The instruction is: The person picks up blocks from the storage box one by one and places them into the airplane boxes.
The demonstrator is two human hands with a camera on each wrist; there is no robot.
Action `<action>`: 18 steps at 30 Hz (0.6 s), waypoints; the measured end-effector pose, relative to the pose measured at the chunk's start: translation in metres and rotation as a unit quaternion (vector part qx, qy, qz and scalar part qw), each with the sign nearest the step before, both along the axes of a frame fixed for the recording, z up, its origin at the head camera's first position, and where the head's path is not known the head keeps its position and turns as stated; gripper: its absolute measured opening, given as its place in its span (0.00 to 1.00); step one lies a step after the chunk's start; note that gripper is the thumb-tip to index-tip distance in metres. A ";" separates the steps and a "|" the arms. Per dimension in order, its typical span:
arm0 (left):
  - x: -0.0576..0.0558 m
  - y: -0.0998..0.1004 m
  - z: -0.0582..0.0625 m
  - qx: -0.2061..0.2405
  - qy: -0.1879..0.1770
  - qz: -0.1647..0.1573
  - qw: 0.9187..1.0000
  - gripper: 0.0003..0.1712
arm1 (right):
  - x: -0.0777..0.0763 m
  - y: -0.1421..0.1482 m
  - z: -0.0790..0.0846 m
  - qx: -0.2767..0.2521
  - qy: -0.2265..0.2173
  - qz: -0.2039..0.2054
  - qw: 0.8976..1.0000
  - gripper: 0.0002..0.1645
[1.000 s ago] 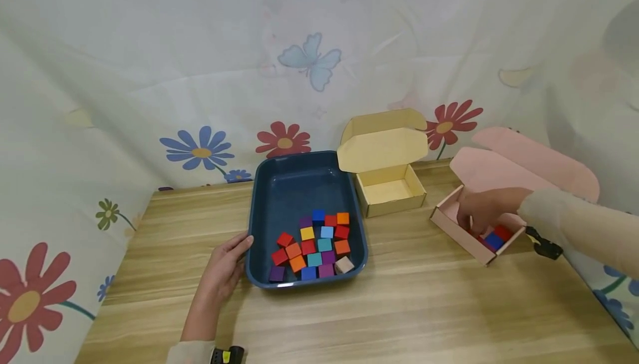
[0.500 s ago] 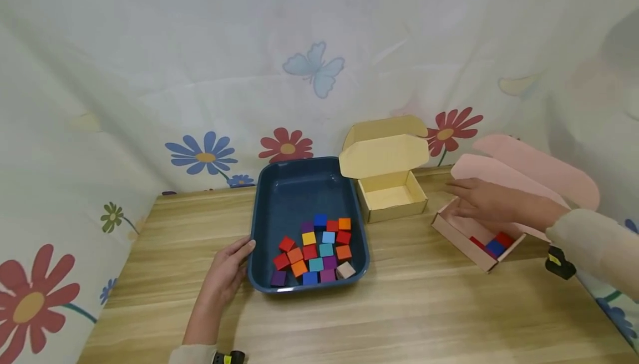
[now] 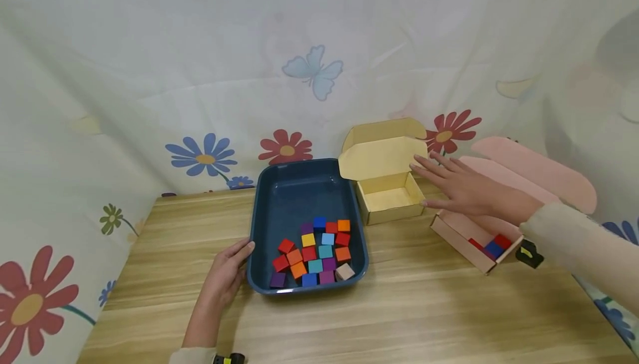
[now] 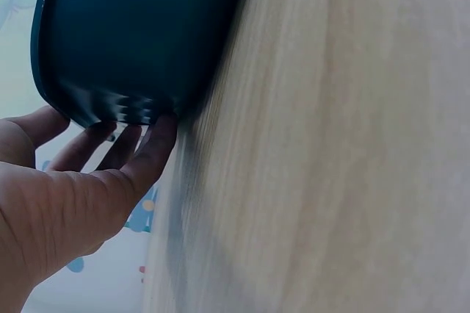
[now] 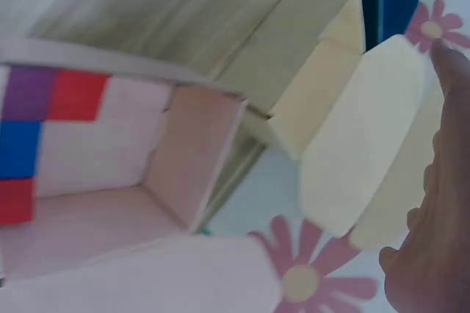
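Pinching dark-blue rectangular plastic tray, lower centre, with left hand; could jostle yellow cardboard box, right of centre, by lowering splayed, empty right hand.

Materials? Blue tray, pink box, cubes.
Blue tray: probably plastic, glossy highlights along the rim; enamel possible.
Pink box: likely matte cardboard, thin folded flaps.
Cubes: perhaps painted wood, flat solid colours; the pale cube looks unpainted, grain unclear.

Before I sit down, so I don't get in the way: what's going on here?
A person's left grip holds a tray of blocks by its side. The right grip, spread and holding nothing, hovers by the open yellow box and the open pink box, which has a few more blocks in it.
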State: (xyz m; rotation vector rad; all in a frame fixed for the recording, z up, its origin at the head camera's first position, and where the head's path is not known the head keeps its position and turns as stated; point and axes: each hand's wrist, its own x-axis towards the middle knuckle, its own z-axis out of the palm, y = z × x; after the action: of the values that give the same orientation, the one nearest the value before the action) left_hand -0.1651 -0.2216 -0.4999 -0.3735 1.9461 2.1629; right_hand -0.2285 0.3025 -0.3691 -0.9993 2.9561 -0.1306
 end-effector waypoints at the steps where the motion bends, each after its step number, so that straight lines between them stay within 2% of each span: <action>1: 0.000 0.000 0.000 0.001 0.001 0.000 1.000 0.33 | -0.002 -0.005 0.000 -0.003 0.003 0.007 1.000 0.51; 12: 0.000 0.001 -0.004 0.004 0.004 0.005 1.000 0.34 | -0.013 -0.076 0.008 0.032 0.019 0.087 0.995 0.52; 18: 0.001 0.000 -0.003 0.001 0.002 0.002 1.000 0.34 | -0.020 -0.118 0.007 0.038 0.001 0.128 0.991 0.51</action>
State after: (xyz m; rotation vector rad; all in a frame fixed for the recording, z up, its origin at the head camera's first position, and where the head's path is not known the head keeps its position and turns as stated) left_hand -0.1643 -0.2219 -0.5030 -0.3735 1.9459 2.1690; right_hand -0.2489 0.1843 -0.3620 -1.3530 2.7779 -0.0108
